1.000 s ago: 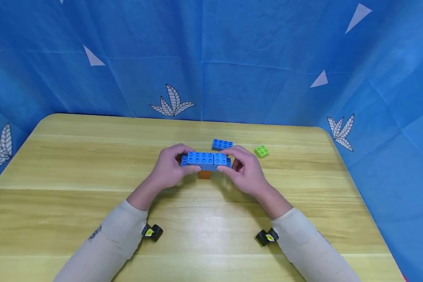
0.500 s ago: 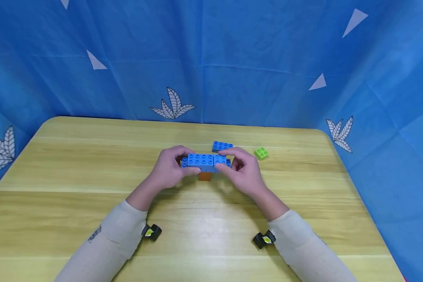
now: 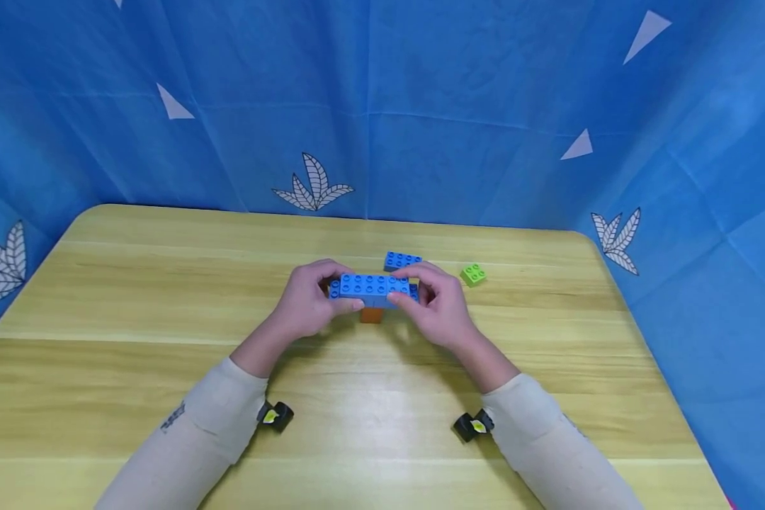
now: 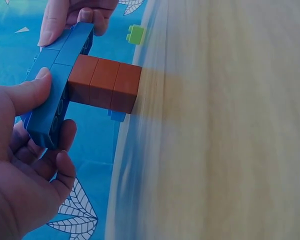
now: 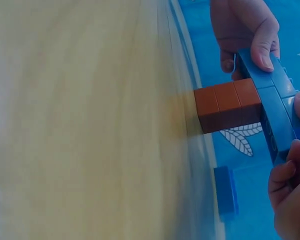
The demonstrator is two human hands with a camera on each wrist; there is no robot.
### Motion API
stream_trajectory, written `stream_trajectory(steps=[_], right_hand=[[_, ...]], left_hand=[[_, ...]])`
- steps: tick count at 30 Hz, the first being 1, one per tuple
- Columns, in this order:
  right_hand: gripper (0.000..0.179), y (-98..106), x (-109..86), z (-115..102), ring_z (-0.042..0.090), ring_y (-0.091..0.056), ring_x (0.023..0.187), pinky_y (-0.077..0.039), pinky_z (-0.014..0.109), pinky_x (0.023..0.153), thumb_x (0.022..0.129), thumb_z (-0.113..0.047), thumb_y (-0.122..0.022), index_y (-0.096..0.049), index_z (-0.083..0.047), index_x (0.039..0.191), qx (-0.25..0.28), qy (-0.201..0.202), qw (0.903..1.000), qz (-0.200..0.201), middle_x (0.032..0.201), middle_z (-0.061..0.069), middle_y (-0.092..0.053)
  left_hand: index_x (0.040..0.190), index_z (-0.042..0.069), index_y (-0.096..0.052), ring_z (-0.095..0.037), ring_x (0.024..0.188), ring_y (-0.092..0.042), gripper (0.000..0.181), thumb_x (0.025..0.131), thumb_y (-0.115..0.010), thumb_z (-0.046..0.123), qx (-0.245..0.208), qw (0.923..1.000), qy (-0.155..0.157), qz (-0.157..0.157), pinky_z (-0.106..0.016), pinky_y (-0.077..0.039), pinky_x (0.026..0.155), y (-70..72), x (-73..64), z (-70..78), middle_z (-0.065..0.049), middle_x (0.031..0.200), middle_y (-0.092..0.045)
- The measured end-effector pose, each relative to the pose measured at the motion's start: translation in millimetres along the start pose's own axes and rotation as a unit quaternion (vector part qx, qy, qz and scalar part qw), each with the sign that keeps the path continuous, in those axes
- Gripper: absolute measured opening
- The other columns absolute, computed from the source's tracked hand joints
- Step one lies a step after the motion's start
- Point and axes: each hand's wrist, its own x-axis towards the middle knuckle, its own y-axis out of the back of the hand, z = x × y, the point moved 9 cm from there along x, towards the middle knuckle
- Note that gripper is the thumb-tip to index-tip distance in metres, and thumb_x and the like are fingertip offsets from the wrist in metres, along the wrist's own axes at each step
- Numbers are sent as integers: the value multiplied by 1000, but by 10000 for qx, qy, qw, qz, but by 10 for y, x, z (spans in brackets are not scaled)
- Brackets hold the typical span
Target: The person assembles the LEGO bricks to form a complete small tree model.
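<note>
Two layers of blue toy building bricks (image 3: pixel 363 285) form a bar on top of a column of brown bricks (image 4: pixel 105 84), which stands on the table. My left hand (image 3: pixel 307 301) grips the bar's left end, thumb on the near side and fingers at the far side and below. On the right, my right hand (image 3: pixel 443 301) pinches the small blue brick (image 3: pixel 397 284) of the upper layer between thumb and index finger. That brick sits flush beside the longer upper one. In the right wrist view, my right fingers partly hide the bar's end.
Behind the right hand lies a loose blue brick (image 3: pixel 401 260), partly covered by it. A small green brick (image 3: pixel 473 275) rests farther right on the wooden table (image 3: pixel 166 283). A blue curtain (image 3: pixel 459 106) hangs behind the table's far edge.
The seam between the small upper brick and the longer one has closed up, and their tops now look level. My right hand has shifted slightly; the left stays in place.
</note>
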Motion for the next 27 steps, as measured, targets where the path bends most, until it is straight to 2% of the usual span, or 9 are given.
stream_trajectory(steps=[3, 8, 12, 15, 17, 20, 23, 27], right_hand=[[25, -11, -11, -7, 24, -38, 51, -30, 27, 46, 85, 7, -75, -70, 7, 109, -60, 123, 9999, 60, 77, 17, -56], [30, -24, -49, 11, 23, -40, 53, -32, 25, 48, 84, 4, -77, -71, 5, 113, -206, 16, 9996, 201, 104, 16, -67], [43, -2, -94, 109, 21, -39, 52, -32, 23, 47, 81, 7, -79, -66, 6, 123, 13, -182, 9997, 158, 104, 18, -65], [50, 59, -141, 341, 17, -37, 49, -30, 22, 45, 82, 13, -75, -60, 9, 129, 615, -410, 9970, 214, 109, 25, -64], [46, 134, -154, 520, 13, -36, 49, -30, 22, 45, 86, 14, -69, -56, 12, 130, 997, -596, 9923, 419, 118, 27, -63], [36, 250, -139, 776, 9, -38, 49, -34, 20, 46, 94, 6, -63, -57, 12, 129, 1192, -887, 9854, 835, 119, 28, -63], [34, 312, -112, 949, 9, -39, 49, -35, 19, 46, 96, -3, -65, -60, 7, 128, 929, -1186, 9832, 1030, 118, 23, -65], [44, 298, -73, 1103, 12, -38, 45, -33, 22, 42, 91, -7, -74, -61, -1, 133, 328, -1448, 9843, 955, 124, 13, -65]], left_hand=[[104, 6, -72, -28, 74, -52, 32, 79, -88, 17, -28, 10000, -9, 9, -37, -43, 63, 15, -1, -12, -5, 87, -62], [106, 5, -72, -25, 73, -52, 33, 79, -88, 16, -22, 10000, 14, -22, -36, -44, 63, 27, -17, -30, -5, 87, -61], [108, 6, -71, -26, 75, -51, 35, 80, -87, 18, 68, 9999, 84, -60, -36, -42, 64, 18, -18, -32, -5, 87, -60], [109, 7, -71, -25, 76, -51, 36, 80, -87, 20, 120, 9998, 153, -92, -36, -42, 64, 7, -17, -31, -5, 89, -60], [110, 7, -71, -25, 76, -51, 37, 80, -87, 20, 140, 9997, 164, -99, -36, -41, 64, 6, -13, -24, -5, 90, -60], [110, 6, -71, -25, 75, -51, 38, 79, -88, 19, 179, 9997, 131, -97, -36, -41, 64, 12, -10, -20, -4, 91, -61], [111, 7, -71, -26, 74, -51, 38, 79, -88, 20, 183, 9997, 105, -125, -36, -40, 63, 12, -8, -25, -4, 90, -62], [111, 8, -71, -26, 74, -50, 39, 79, -88, 21, 145, 9997, 107, -165, -36, -39, 62, 2, -4, -40, -4, 91, -62]])
